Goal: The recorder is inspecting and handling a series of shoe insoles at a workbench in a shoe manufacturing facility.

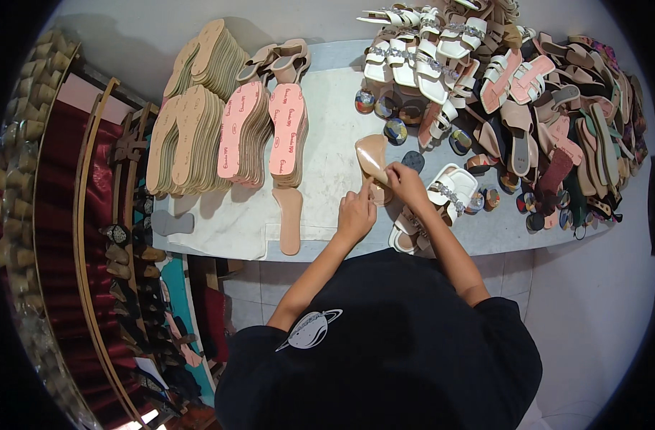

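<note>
A beige shoe [371,152] with a glossy, rounded toe lies at the middle of the table, toe pointing away from me. My right hand [407,185] pinches its rear part from the right. At its lower left, my left hand [357,217] is curled, thumb and index finger against the shoe's back end. The fingers hide part of that end, and a beige patch shows beneath them. Close by on the right are a dark oval piece [413,160] and a white strappy sandal [450,188] with a jewelled band.
Stacks of beige insoles [198,136] and pink-topped insoles [287,129] stand at the left. A single tan insole [290,222] and a grey sole piece [174,223] lie nearer. Sandals [517,79] heap at the right, among multicoloured round pieces [395,131]. A shoe rack [130,272] stands left of the table.
</note>
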The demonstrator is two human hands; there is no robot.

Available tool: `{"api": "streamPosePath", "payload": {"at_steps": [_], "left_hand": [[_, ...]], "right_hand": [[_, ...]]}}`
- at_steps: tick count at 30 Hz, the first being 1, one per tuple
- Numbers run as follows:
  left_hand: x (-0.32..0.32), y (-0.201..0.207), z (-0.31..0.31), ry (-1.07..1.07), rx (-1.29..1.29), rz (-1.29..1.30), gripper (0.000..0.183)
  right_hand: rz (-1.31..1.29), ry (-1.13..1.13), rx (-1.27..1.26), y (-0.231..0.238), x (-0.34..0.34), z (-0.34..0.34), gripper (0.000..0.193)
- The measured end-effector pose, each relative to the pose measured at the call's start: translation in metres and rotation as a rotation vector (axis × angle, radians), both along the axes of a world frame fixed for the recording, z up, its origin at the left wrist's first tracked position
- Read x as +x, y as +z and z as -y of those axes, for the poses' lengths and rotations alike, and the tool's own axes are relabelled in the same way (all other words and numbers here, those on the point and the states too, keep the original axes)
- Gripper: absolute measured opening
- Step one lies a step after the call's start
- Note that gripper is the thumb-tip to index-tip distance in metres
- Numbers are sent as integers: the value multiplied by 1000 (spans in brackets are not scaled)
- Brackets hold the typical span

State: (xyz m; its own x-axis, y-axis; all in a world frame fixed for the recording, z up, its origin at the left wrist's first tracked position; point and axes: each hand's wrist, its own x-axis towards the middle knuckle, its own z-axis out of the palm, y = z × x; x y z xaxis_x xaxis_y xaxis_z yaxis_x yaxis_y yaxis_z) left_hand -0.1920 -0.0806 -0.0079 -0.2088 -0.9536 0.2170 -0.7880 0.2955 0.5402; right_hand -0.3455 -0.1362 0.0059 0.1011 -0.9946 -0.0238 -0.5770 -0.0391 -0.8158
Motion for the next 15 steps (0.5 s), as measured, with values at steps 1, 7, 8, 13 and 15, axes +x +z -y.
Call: {"api": "streamPosePath", "payload": {"at_steps": [1,7,8,13,15], "left_hand": [[0,-2,2,0,-4,0,48],[0,-5,39,199,343,-233,39],[1,-3,50,217,527,-332,39],[11,-8,88,265,482,-461,41],[10,-3,97,254,537,-409,38]], "right_hand": [[14,-35,-49,5,-3,4,19],[74,-52,-154,31,-14,15,19],[81,-3,-139,32,-14,12,19],[98,154,-155,12,-8,-4,18],[93,157,-142,6,-7,-10,18]]}}
